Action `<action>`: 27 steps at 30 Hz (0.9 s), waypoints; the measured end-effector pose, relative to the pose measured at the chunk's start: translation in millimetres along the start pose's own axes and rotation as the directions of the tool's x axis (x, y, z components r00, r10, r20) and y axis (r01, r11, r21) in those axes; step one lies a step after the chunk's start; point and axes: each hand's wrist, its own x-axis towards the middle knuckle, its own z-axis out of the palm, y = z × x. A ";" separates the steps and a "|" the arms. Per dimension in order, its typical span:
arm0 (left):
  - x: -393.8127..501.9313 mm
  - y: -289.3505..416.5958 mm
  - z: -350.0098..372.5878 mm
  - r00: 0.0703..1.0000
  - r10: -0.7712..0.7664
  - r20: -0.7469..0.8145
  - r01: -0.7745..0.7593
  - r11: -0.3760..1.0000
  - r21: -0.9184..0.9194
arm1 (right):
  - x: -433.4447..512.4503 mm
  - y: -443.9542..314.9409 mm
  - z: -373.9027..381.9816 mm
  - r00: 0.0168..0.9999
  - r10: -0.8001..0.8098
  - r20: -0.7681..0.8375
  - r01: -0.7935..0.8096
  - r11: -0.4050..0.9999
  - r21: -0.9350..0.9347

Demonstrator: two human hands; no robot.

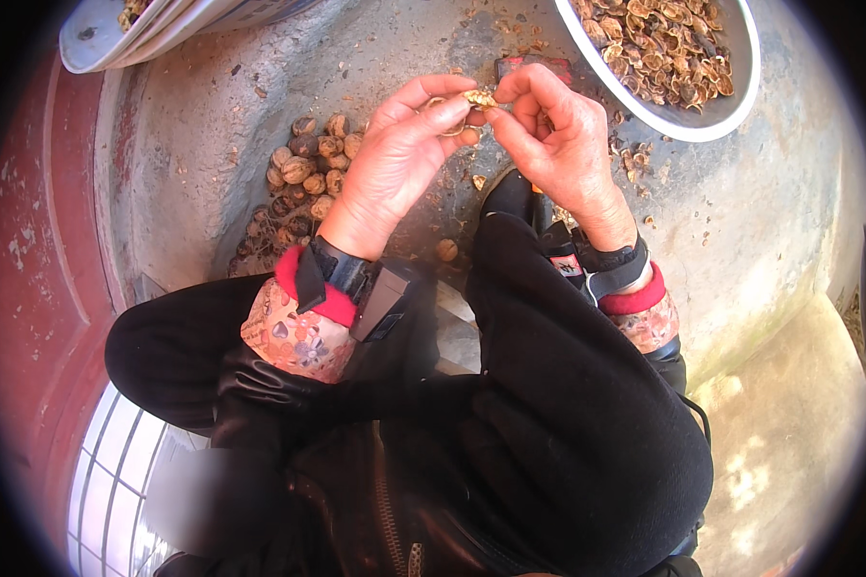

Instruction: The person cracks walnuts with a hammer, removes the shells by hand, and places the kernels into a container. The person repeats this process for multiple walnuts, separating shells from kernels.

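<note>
My left hand [397, 151] grips a piece of walnut [480, 99] between thumb and fingers, and a part of a shell shows behind the thumb. From the right, my right hand [559, 133] touches the same piece with its thumb and forefinger; its other fingers are curled, and whether they hold anything is hidden. Whole walnuts [299, 169] lie heaped on the concrete floor left of my left wrist. Above and right of my right hand stands a pale-rimmed basin [667, 130] holding many broken walnut shells [657, 50].
A single walnut [447, 250] lies on the floor between my legs. Shell scraps [635, 160] are scattered below the basin. A red, worn object [534, 68] lies behind my hands. A whitish container [180, 36] stands at the upper left, near a red surface [36, 216].
</note>
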 end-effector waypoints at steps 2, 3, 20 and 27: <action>-0.2 -1.0 -1.0 1.000 0.028 -0.001 -0.027 0.996 0.088 | 0.5 1.8 0.6 0.999 0.014 0.029 -0.015 1.000 0.020; 0.4 -0.8 -2.6 0.999 0.042 0.004 -0.043 0.993 0.110 | 1.4 3.5 1.7 0.999 0.022 0.044 -0.023 0.999 0.032; 0.2 5.5 0.7 0.999 0.015 -0.047 -0.008 0.989 0.147 | 5.0 20.0 5.9 0.959 0.207 0.194 -0.274 0.854 0.443; -1.9 2.8 4.2 0.994 0.104 -0.027 -0.087 0.924 0.374 | 3.4 10.9 4.7 0.979 0.135 0.151 -0.170 0.954 0.247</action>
